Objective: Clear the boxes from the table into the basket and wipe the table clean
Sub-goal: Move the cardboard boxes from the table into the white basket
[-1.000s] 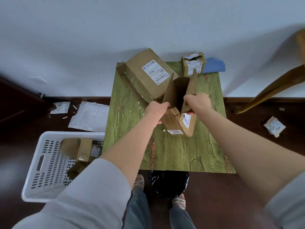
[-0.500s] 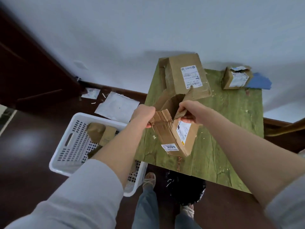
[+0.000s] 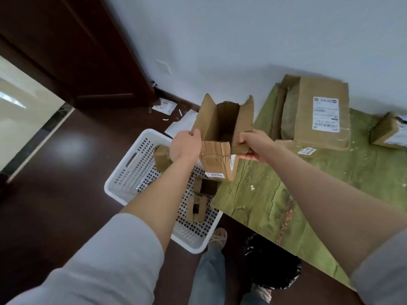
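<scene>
Cardboard, torn and flap-open, the box (image 3: 220, 137) hangs between both hands, the left hand (image 3: 186, 146) clasping its left wall and the right hand (image 3: 253, 146) pinching the right flap, probably because the crumpled shell would fold under one grip. It sits off the bench (image 3: 330, 205) edge, over the basket (image 3: 123, 170), likely for dropping in.

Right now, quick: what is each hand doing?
Left hand: closed on the left side of the open cardboard box.
Right hand: closed on the same box's right flap.
</scene>
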Available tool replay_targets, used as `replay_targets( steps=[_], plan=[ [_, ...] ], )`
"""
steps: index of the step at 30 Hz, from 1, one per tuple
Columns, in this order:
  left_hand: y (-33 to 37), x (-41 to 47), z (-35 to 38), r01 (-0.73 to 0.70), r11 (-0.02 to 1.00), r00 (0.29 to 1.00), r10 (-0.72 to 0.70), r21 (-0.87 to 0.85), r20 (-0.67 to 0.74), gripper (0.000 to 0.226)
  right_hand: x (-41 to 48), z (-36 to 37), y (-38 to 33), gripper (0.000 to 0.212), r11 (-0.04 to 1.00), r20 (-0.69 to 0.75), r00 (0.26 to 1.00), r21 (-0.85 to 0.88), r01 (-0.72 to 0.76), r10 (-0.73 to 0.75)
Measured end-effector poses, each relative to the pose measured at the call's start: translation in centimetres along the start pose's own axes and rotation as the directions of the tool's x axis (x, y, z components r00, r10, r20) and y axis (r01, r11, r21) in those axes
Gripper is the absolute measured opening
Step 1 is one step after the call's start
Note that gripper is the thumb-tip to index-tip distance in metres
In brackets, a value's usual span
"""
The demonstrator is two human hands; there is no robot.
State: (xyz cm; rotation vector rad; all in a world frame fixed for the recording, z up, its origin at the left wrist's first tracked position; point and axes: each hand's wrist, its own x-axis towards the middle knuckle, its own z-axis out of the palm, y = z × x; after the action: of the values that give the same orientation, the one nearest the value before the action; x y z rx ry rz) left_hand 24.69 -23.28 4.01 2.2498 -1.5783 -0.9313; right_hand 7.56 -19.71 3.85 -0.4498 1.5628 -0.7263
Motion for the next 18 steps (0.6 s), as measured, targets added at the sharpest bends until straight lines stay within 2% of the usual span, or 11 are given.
replay_targets(
  steps=[5, 9, 15, 18],
  plan=[
    [-2.9, 2.2, -1.6, 0.039, 0.998, 0.997, -0.042, -0.047, -0.069, 0.037, 1.9, 4.0, -0.3, 0.031, 0.999, 0.065, 0.998, -0.045, -0.010, 0.013],
    [-5.5, 3.8, -2.2, 0.073, 0.993, 0.994, -0.080, -0.097, -0.073, 0.037, 4.0, 7.4, 0.2, 0.023, 0.986, 0.096, 0.993, -0.161, -0.049, 0.065],
    [-9.9, 6.2, -2.8, 0.163, 0.979, 0.987, -0.159, -0.122, 0.038, 0.030, 7.2, 12.5, 1.4, 0.030, 0.975, 0.072, 0.995, -0.217, -0.056, 0.073],
    [-12.5, 7.3, -3.2, 0.218, 0.970, 0.975, -0.212, -0.105, 0.070, 0.029, 8.1, 15.1, 2.2, 0.032, 0.972, 0.085, 0.988, -0.207, -0.109, 0.128]
  ],
)
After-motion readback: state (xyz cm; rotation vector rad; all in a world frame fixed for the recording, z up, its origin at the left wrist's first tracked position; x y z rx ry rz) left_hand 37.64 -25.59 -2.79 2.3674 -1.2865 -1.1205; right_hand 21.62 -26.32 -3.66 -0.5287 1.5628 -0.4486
